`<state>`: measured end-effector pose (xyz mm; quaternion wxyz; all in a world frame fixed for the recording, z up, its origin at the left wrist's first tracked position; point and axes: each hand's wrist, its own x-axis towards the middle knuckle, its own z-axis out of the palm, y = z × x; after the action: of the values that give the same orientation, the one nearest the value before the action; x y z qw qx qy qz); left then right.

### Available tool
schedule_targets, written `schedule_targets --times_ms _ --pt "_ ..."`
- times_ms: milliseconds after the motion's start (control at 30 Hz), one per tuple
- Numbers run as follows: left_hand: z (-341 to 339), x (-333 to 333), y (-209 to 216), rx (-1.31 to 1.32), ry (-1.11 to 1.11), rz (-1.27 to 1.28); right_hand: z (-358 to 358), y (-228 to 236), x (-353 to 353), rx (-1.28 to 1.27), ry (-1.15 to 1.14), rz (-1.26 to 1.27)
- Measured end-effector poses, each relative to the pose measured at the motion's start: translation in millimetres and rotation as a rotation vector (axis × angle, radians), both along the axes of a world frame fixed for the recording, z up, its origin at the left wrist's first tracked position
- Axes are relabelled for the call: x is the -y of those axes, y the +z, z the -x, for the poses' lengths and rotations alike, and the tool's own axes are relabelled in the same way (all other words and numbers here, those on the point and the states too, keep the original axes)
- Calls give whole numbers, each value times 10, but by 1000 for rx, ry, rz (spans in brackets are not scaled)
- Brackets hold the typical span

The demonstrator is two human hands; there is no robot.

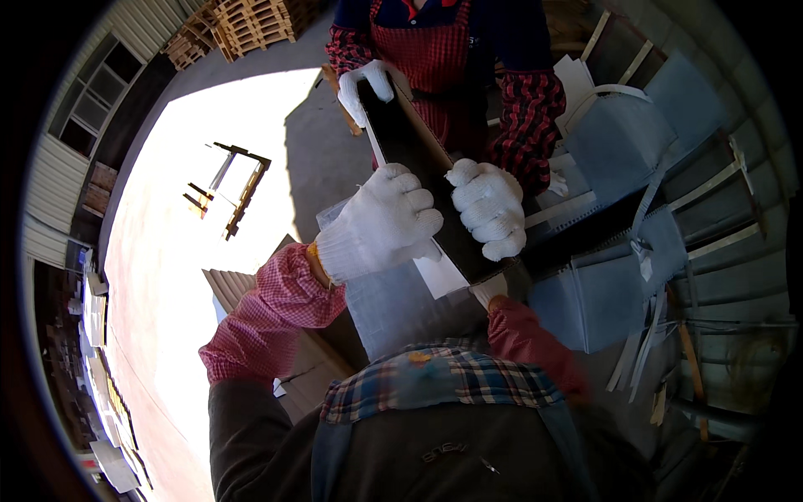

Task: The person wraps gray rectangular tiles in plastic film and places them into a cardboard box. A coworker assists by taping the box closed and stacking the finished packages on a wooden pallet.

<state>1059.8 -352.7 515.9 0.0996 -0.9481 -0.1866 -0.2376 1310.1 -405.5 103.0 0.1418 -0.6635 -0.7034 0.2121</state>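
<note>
head view: the left hand (381, 219), in a white knit glove with a red checked sleeve guard, is curled shut over the near side edge of a long dark open carton (418, 155) that runs from the wearer's chest away toward a co-worker. the right hand (492, 289) shows only a gloved tip at the carton's near end; whether that grip is closed cannot be told. the co-worker's two gloved hands hold the same carton, one (488, 205) on the right edge at mid length, one (365, 84) at the far end. a clear plastic bag (381, 301) lies under the carton. judged step: carton held steady between two people; the next move calls for a firm left grip and both ends kept level
</note>
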Motion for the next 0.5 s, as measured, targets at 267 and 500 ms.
schedule_targets --times_ms 267,500 --pt "464 -88 -259 62 26 87 252 871 111 -80 -103 217" --pt "66 -112 -246 -14 -28 140 -60 -292 24 179 115 48"
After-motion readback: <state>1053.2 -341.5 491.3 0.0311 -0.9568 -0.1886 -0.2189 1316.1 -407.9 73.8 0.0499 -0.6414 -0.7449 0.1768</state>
